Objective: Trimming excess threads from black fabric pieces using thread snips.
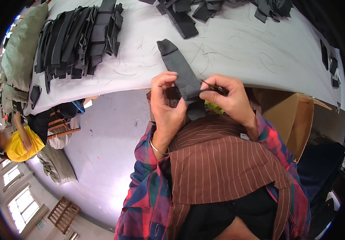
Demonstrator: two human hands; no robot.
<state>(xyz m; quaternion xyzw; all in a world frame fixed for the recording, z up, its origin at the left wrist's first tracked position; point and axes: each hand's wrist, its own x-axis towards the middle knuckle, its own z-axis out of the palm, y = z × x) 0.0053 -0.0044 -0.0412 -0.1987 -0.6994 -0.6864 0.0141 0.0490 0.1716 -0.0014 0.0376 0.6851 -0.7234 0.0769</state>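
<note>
A dark grey fabric strip (179, 69) with sewn, folded ends slants from the table's near edge toward my lap. My left hand (167, 108) grips its lower part, thumb on the near side and fingers curled at its left edge. Close against the strip's right edge, my right hand (233, 98) is closed on a small dark pointed tool (217, 88) that looks like thread snips. Most of that tool is hidden by my fingers. The strip's lower end hangs over my brown striped apron (224, 172).
On the white-covered table (236, 52) lie loose threads, a stack of dark strips (72, 42) at left and a scattered pile (184, 20) at the far side. A cardboard box (288, 116) stands below right. A person in a yellow top (24, 144) is at far left, near sacks.
</note>
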